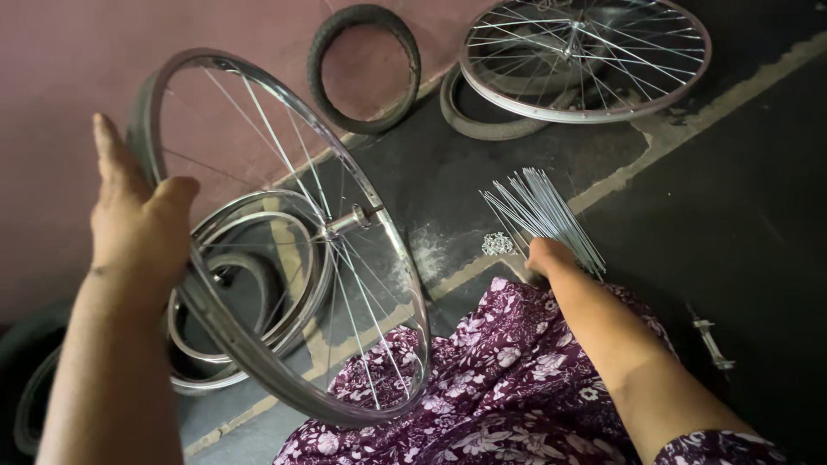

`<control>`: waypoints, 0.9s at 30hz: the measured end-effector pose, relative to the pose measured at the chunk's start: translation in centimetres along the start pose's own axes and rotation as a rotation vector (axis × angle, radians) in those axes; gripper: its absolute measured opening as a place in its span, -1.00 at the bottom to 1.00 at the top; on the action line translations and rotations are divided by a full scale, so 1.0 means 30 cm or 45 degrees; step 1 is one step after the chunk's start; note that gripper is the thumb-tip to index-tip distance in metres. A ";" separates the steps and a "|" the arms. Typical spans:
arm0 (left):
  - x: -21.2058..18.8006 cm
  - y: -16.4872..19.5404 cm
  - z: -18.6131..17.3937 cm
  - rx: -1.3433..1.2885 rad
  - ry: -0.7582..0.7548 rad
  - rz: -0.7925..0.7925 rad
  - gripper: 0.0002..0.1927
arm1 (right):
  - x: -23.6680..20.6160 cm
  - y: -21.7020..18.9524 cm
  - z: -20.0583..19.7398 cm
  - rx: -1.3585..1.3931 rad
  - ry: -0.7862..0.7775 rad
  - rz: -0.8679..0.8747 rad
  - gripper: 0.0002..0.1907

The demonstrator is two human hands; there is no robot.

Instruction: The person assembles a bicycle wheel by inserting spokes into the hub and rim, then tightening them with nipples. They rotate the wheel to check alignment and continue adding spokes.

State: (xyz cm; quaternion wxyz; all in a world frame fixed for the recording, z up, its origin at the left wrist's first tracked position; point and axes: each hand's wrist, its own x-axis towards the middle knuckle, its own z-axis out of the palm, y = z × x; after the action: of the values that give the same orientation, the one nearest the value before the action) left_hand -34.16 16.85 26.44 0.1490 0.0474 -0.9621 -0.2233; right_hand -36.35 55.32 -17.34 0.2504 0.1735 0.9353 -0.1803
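My left hand (138, 215) grips the rim of a bare metal bicycle wheel (370, 224), holding it tilted upright above the floor; its hub (349, 221) and thin spokes face me. My right hand (547, 256) reaches forward and is closed on a fanned bundle of loose silver spokes (538, 207) lying on the dark floor. A small pile of shiny spoke nipples (497, 244) sits just left of that hand. My lap is covered by purple floral cloth (500, 379).
Several empty rims (250, 258) lie stacked on the floor behind the held wheel. A black tyre (366, 65) lies at the back, beside a spoked wheel (586, 56) resting on another tyre (482, 120). A metal part (711, 340) lies at the right.
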 end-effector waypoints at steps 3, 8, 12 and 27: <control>0.008 -0.023 0.003 0.001 0.008 0.018 -0.02 | 0.031 0.049 0.001 0.003 0.173 0.127 -0.75; 0.020 -0.062 0.002 0.035 0.015 0.011 -0.02 | 0.047 0.120 -0.028 0.146 0.276 0.333 -0.70; 0.025 -0.074 0.007 0.117 0.060 0.172 -0.07 | 0.028 0.141 -0.068 0.244 0.544 0.372 -0.62; -0.036 0.053 0.008 0.012 -0.049 -0.063 -0.03 | 0.018 0.162 -0.087 0.299 0.360 0.416 -0.74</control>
State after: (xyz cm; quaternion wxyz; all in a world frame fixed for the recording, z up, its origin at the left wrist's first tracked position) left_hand -33.25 18.56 26.66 0.1247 0.0676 -0.9644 -0.2233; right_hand -35.84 60.80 -16.74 0.1211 0.3739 0.8931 -0.2189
